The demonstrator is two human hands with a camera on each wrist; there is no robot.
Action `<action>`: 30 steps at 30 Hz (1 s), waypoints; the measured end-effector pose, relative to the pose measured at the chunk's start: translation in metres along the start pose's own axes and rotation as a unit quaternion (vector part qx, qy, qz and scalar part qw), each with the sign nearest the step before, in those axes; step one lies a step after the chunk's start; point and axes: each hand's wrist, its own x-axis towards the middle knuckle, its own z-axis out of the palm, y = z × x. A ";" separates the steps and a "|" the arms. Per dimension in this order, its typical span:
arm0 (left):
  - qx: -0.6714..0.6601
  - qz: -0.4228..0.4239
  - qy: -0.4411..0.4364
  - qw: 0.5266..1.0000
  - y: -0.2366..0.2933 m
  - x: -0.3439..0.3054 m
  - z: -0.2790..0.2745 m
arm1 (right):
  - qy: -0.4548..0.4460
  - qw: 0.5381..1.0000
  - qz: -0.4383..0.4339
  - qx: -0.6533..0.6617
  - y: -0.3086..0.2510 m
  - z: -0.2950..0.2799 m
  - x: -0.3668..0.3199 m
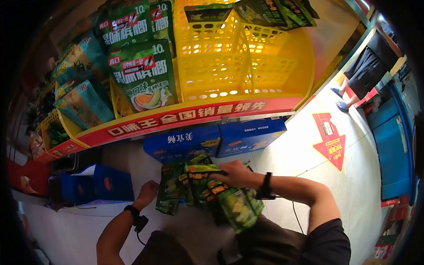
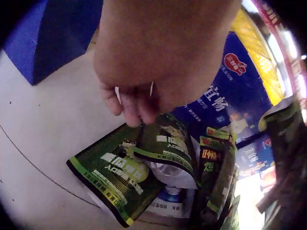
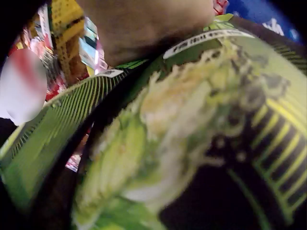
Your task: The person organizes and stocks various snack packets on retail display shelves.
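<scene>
My right hand (image 1: 238, 175) grips the top edges of green bags (image 1: 237, 206), which hang over the person's lap. Up close in the right wrist view, a green bag's printed front (image 3: 168, 129) fills most of the picture, and the fingers are hidden. Just left of a dark green bag (image 1: 171, 187) is my left hand (image 1: 148, 192). In the left wrist view, that hand (image 2: 139, 91) has its fingers loosely bent above two green bags (image 2: 120, 175); contact with them is unclear. More green bags (image 2: 213, 172) stand to their right.
A yellow rack (image 1: 212, 75) stands in front, with green bags (image 1: 143, 75) and teal bags (image 1: 84, 104) at its left. Blue boxes (image 1: 251, 134) sit below it, with an open blue box (image 1: 110, 183) at left. A person in dark clothes (image 1: 369, 62) stands at far right.
</scene>
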 end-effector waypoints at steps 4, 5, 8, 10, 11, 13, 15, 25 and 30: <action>0.098 0.058 0.032 0.993 0.006 0.000 0.005 | 0.010 0.998 0.061 -0.015 0.038 0.036 0.018; 0.091 0.077 0.014 0.993 0.006 0.001 0.005 | 0.022 0.993 0.116 0.000 0.049 0.040 0.021; 0.043 0.060 0.010 0.997 0.010 -0.004 0.010 | -0.032 0.996 0.066 -0.056 0.061 0.020 0.014; 0.051 0.040 0.014 0.998 0.034 -0.009 0.006 | -0.058 0.992 0.004 -0.110 0.051 -0.013 0.008; 0.050 0.043 0.014 0.998 0.035 -0.007 0.004 | -0.056 0.992 0.005 -0.113 0.040 -0.041 0.008; 0.088 0.102 0.032 0.990 0.035 -0.004 0.005 | -0.069 0.996 -0.018 -0.050 0.019 -0.105 0.008; 0.053 0.078 0.021 0.995 0.058 -0.010 -0.001 | 0.021 0.999 0.022 0.011 -0.003 -0.179 0.014; 0.054 0.188 -0.075 0.978 0.061 0.023 0.009 | 0.442 0.730 -0.033 -0.520 -0.012 -0.406 0.135; 0.035 0.153 -0.101 0.982 0.057 -0.005 0.011 | 0.323 0.731 0.194 -0.569 -0.030 -0.390 0.175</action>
